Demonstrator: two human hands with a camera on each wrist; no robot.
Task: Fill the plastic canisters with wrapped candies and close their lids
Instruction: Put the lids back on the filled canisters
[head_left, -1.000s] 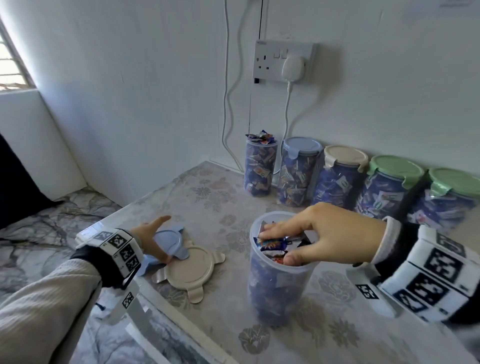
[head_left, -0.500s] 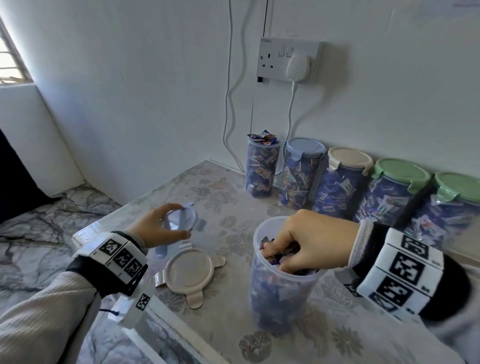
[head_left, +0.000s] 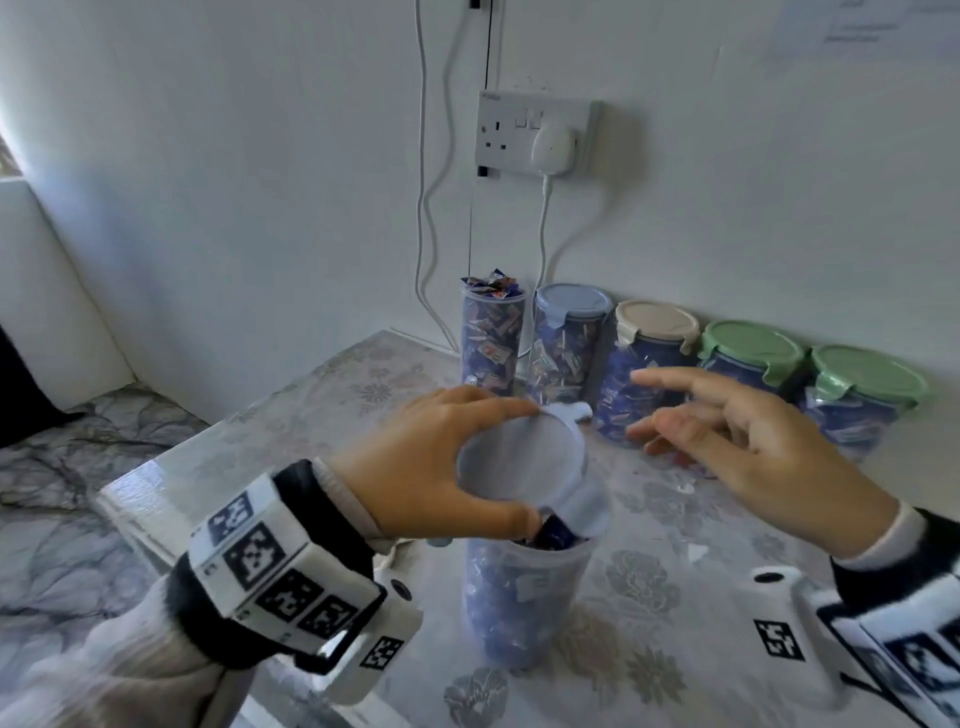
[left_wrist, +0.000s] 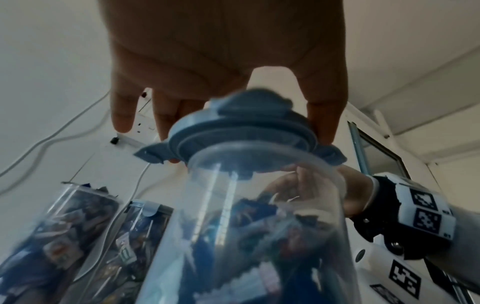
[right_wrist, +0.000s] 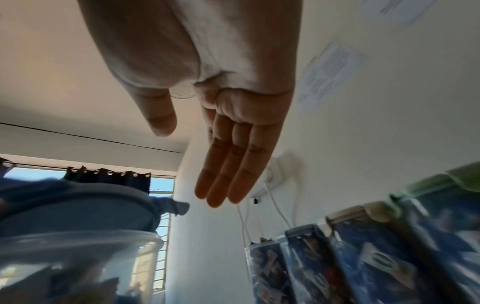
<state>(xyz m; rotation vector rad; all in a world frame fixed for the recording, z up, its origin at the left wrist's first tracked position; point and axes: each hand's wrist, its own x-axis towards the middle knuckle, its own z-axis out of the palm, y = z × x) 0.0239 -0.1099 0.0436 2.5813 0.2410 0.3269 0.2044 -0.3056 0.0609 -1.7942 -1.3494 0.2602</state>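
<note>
Head view: a blue lid (head_left: 517, 460) is gripped by the left hand (head_left: 415, 467) just above the candy-filled canister (head_left: 519, 587), while the right hand (head_left: 748, 457) is held beside it, fingers relaxed.

— What do we see at the lower middle of the head view?
— A clear canister (head_left: 524, 592) standing upright, packed with blue-wrapped candies (head_left: 553, 535) up to its rim, and a pale blue lid (head_left: 519, 462) tilted just above its mouth.
— And at the upper right?
— A row of five filled canisters (head_left: 644, 374); four are lidded, the leftmost is open.
</note>
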